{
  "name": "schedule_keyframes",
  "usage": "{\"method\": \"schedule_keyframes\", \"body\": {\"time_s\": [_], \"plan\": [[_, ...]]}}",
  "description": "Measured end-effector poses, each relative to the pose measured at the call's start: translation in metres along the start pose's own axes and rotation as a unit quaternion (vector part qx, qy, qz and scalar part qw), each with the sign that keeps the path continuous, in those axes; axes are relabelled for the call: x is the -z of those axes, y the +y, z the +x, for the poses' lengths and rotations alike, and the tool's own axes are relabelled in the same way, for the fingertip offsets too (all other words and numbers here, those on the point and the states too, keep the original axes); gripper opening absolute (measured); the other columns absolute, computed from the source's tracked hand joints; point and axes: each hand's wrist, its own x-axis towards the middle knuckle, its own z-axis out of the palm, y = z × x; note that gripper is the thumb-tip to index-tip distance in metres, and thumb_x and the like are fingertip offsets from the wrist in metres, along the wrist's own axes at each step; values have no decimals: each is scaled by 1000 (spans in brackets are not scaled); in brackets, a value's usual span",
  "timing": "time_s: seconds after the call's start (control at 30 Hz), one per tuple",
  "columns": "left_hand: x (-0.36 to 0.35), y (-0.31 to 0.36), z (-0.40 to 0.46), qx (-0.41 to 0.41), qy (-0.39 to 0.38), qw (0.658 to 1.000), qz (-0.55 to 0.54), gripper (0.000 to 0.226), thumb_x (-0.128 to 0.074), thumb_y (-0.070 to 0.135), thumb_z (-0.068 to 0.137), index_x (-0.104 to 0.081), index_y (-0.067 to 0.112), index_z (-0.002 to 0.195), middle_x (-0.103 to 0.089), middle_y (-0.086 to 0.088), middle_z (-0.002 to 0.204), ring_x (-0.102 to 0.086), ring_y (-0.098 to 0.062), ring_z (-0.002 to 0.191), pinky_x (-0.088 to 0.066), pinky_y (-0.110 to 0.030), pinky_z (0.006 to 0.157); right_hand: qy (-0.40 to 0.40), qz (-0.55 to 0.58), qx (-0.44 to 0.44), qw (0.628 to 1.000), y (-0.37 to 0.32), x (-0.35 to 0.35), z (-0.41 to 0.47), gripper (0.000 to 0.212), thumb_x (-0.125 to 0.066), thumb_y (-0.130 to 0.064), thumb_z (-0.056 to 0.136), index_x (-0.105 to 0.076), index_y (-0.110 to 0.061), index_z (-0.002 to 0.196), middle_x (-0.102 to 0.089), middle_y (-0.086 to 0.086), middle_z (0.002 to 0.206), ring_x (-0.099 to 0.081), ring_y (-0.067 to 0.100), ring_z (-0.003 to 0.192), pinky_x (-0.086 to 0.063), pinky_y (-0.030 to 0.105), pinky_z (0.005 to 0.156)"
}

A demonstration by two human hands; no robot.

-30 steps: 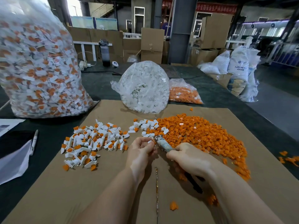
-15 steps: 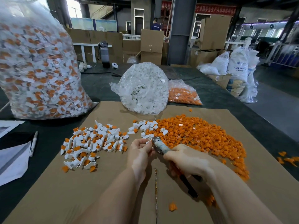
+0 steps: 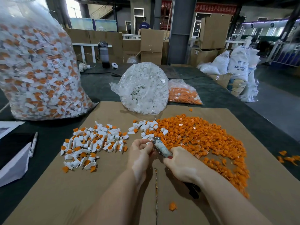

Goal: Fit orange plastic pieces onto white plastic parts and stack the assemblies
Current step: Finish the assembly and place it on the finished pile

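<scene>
Gripping a hand tool (image 3: 161,148) w/ a pale wrapped shaft, the right hand (image 3: 181,168) has its fingers curled round the handle; dark end of the tool sticks out behind the wrist. Tool tip points up-left to the left hand (image 3: 140,153), whose fingertips pinch a small white plastic part (image 3: 150,141) right at the tip. Can't tell if an orange piece sits on that part – too small and partly hidden.

Both hands hover over a brown cardboard sheet (image 3: 113,192) on a dark table. Loose orange pieces (image 3: 203,140) lie in a big pile just right of and beyond the right hand. Unfitted white parts (image 3: 146,127) sit in a small cluster just beyond the left hand, touching the orange pile's edge. Finished white-and-orange assemblies (image 3: 94,143) lie scattered left of the left hand, in a loose heap, not neatly stacked. One stray orange piece (image 3: 172,206) lies nearer the body, betw. the forearms.

Further off: clear bag of white parts (image 3: 144,88) straight ahead, bag of orange pieces (image 3: 183,93) just right of it, and a large bag of assemblies (image 3: 37,62) far left. A marker pen (image 3: 34,143) lies well left, beside white paper.
</scene>
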Motion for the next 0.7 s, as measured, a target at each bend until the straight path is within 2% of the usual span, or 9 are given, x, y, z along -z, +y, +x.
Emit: {"method": "schedule_keyframes", "body": {"time_s": [0.07, 0.17, 0.23, 0.37, 0.4, 0.47, 0.53, 0.63, 0.7], "plan": [[0, 0, -1, -2, 4, 1000, 0, 6, -51, 4, 93, -54, 8, 96, -58, -8, 76, -57, -13, 62, -51, -23, 58, 15, 0, 0, 1000, 3, -4, -1, 24, -50, -35, 94, -53, -13, 103, -54, 1, 81, -50, 17, 70, -37, 28, 60], [1, -1, -2, 1, 1, 1000, -24, 8, -51, 3, 93, -53, 5, 101, -59, -10, 80, -58, -15, 62, -51, -25, 59, 49, 20, 4, 999, 10, -2, -2, 31, -56, -48, 88, -54, -17, 93, -51, -6, 76, -50, 11, 65, -36, 23, 56], [2, -2, -3, -11, -1, 1000, -29, 8, -51, 2, 93, -53, 5, 100, -58, -12, 78, -57, -16, 60, -50, -29, 61, 94, -17, -13, 995, 16, 5, -3, 36, -56, -56, 84, -50, -21, 92, -46, -10, 79, -48, 5, 67, -34, 20, 53], [3, -6, -8, -90, -28, 990, 103, 16, -52, 3, 93, -63, 7, 103, -61, -7, 72, -63, -12, 60, -50, -18, 56, 226, -144, -54, 962, 41, 16, 5, 46, -55, -59, 83, -50, -19, 103, -48, -3, 96, -52, 15, 90, -42, 25, 69], [3, -7, -8, -99, -33, 986, 131, 19, -51, 4, 94, -65, 10, 105, -64, -7, 76, -65, -11, 65, -51, -16, 59, 243, -175, -62, 952, 47, 17, 8, 48, -54, -61, 83, -51, -18, 105, -49, -2, 100, -51, 17, 96, -41, 26, 73], [3, -7, -7, -118, -33, 974, 193, 24, -51, 7, 94, -68, 16, 109, -68, -7, 97, -65, -12, 87, -51, -21, 79, 251, -230, -72, 938, 59, 18, 11, 54, -53, -65, 81, -52, -18, 107, -52, 0, 109, -50, 18, 104, -43, 27, 79], [4, -9, -6, -148, -26, 954, 260, 25, -51, 12, 95, -67, 20, 111, -64, 4, 112, -55, -6, 106, -41, -17, 94, 252, -279, -81, 923, 67, 16, 13, 61, -49, -70, 79, -52, -18, 112, -53, 1, 116, -49, 18, 109, -44, 29, 86], [5, -12, -4, -172, -31, 938, 301, 24, -50, 15, 96, -67, 25, 110, -59, 13, 109, -47, 2, 106, -30, 4, 80, 270, -346, -74, 896, 66, 10, 13, 62, -40, -70, 83, -50, -23, 122, -49, 1, 124, -44, 20, 117, -35, 34, 98], [5, -14, -2, -174, -37, 935, 306, 24, -51, 15, 95, -67, 25, 109, -61, 11, 109, -50, 0, 107, -32, 3, 80, 291, -306, 1, 906, 58, 2, 14, 54, -41, -59, 90, -45, -25, 132, -47, -2, 129, -41, 17, 120, -31, 34, 102]]}}
